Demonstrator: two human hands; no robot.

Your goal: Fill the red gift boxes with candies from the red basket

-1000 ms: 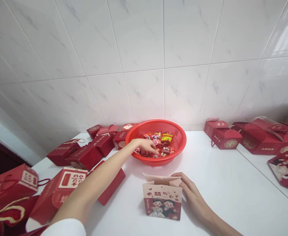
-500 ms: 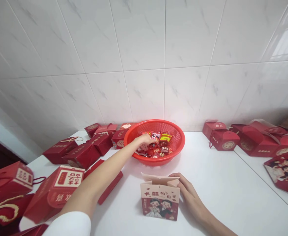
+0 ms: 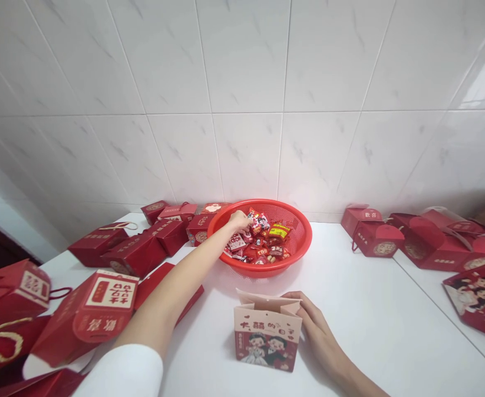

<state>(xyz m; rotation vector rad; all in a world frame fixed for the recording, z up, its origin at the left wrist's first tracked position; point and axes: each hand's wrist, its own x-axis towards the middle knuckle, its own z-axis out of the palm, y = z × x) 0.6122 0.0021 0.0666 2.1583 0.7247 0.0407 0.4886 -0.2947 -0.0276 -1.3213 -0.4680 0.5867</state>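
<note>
Over the left part of a red plastic sieve basket (image 3: 300,220), my left hand (image 3: 239,221) is closed, its fingertips pinching a red-and-white wrapped candy packet (image 3: 259,222). Other wrapped sweets lie in the basket, among them a yellow-and-red packet (image 3: 279,230) and several red ones. In front of the basket an open-topped pink-and-red paper gift box (image 3: 266,342), printed with a cartoon couple, stands upright on the table. My right hand (image 3: 314,320) grips its right side. The thumb and the inside of the box are hidden.
Several red gift boxes (image 3: 112,298) crowd the left of the white table (image 3: 362,314), near my left forearm. More red boxes (image 3: 377,238) stand at the back right, with a photo-printed one (image 3: 478,295) at the right edge. A tiled wall (image 3: 246,154) rises behind.
My left hand has risen a little and shifted slightly left in the basket, with the packet now tilted up at its fingertips. My right hand stays at the box.
</note>
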